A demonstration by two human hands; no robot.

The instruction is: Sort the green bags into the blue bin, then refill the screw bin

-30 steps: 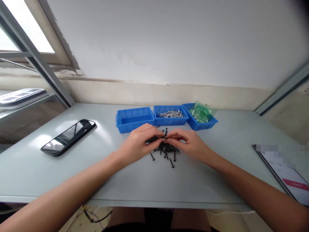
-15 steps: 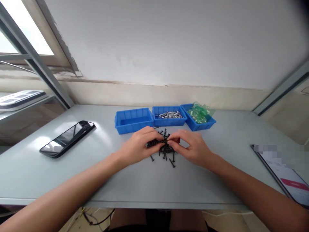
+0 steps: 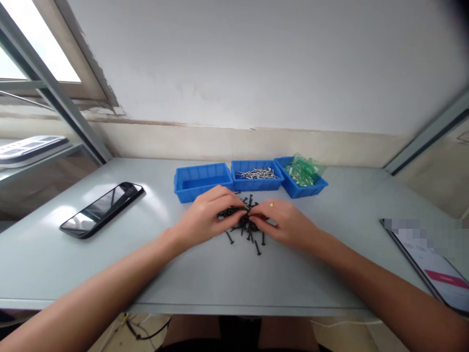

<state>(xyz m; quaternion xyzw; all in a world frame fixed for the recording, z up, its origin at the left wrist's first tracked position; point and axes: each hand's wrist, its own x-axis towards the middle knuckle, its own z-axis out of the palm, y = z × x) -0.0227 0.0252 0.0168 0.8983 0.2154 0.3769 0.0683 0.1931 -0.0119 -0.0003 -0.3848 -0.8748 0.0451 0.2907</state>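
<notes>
A loose pile of black screws [image 3: 246, 226] lies on the grey table between my hands, with a few strays toward the front. My left hand [image 3: 208, 215] is closed at the pile's left side, its thumb and fingers curled around several black screws. From the right, my right hand [image 3: 285, 221], wearing a ring, pinches at the middle of the pile close to my left fingertips. The small piece between its fingertips looks like a black screw, partly hidden by the fingers.
Behind the pile stand a blue bin [image 3: 203, 183] with bare floor showing, a blue bin [image 3: 257, 185] of silvery nail-like pieces, and a blue bin [image 3: 299, 190] with green plastic bags. A black phone [image 3: 102, 210] lies left; a tablet-like device [image 3: 425, 264] lies right.
Both hands have shifted slightly left, the right one turning so its ring shows. A stray screw at the front of the pile has moved a little and turned more upright in view.
</notes>
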